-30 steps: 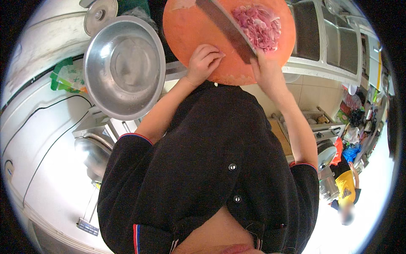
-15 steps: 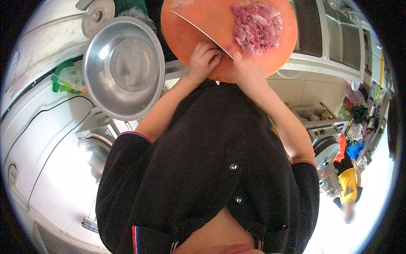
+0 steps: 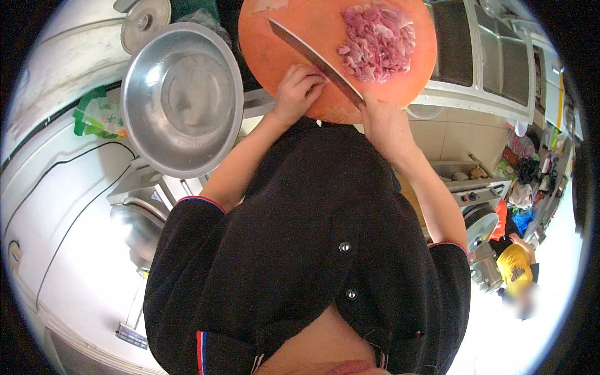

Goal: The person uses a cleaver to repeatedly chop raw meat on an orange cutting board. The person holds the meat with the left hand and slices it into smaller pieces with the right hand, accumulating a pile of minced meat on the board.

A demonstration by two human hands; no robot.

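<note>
A round orange cutting board (image 3: 269,47) lies at the top of the head view. My right hand (image 3: 386,125) is closed around the handle of a kitchen knife (image 3: 319,62), whose long blade points toward the far left over the board. The handle itself is hidden in my grip. Left of the blade, my left hand (image 3: 296,94) rests on the board with its fingers curled and closed. Whatever lies under those fingertips is too small to make out. A heap of cut pink raw meat (image 3: 378,44) sits on the board's right side, beyond the blade.
A wide steel bowl (image 3: 140,119) stands left of the board, with a metal lid (image 3: 145,24) behind it. Steel sinks (image 3: 506,53) are at the right. A person in a yellow top (image 3: 515,265) is far off at the right, near pots (image 3: 484,265).
The knife and my right hand have shifted right, away from my left fingers, and the blade's flat side now shows. My left hand stays nearly in place.
</note>
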